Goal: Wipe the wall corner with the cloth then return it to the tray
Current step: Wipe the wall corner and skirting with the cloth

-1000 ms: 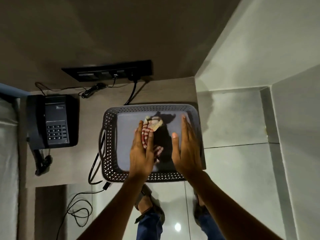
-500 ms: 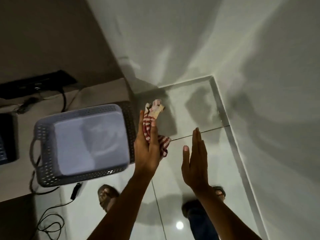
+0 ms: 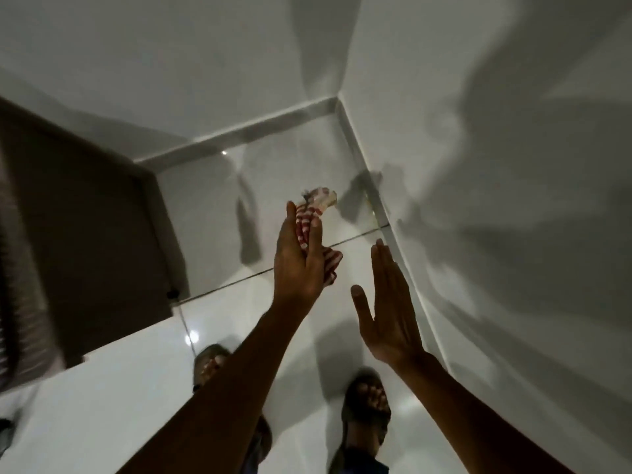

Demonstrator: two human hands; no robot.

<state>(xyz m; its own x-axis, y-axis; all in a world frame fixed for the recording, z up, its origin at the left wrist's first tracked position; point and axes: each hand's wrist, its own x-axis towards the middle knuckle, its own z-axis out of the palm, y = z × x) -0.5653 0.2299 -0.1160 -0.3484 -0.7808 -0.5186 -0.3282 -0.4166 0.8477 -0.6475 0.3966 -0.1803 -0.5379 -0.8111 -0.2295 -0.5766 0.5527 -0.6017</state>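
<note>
A red-and-white striped cloth (image 3: pixel 316 210) is pinched in my left hand (image 3: pixel 297 265), held in the air in front of me over the tiled floor. Its upper end sticks out past my fingertips and a lower fold hangs by my palm. My right hand (image 3: pixel 388 313) is flat and holds nothing, fingers together and pointing at the wall on the right. The wall corner (image 3: pixel 342 94) runs where two pale walls meet, above and slightly right of the cloth. The tray is out of view, apart perhaps from a blurred shape at the far left edge.
A dark wooden cabinet side (image 3: pixel 85 241) stands at the left. A pale skirting strip (image 3: pixel 239 135) runs along the base of both walls. Glossy white floor tiles (image 3: pixel 102 405) lie below, with my two sandalled feet (image 3: pixel 366 398) on them.
The view has swung right from the desk and tray to the wall corner. My left hand lifted the cloth out of the tray and carried it along; my right hand stayed flat and without anything in it.
</note>
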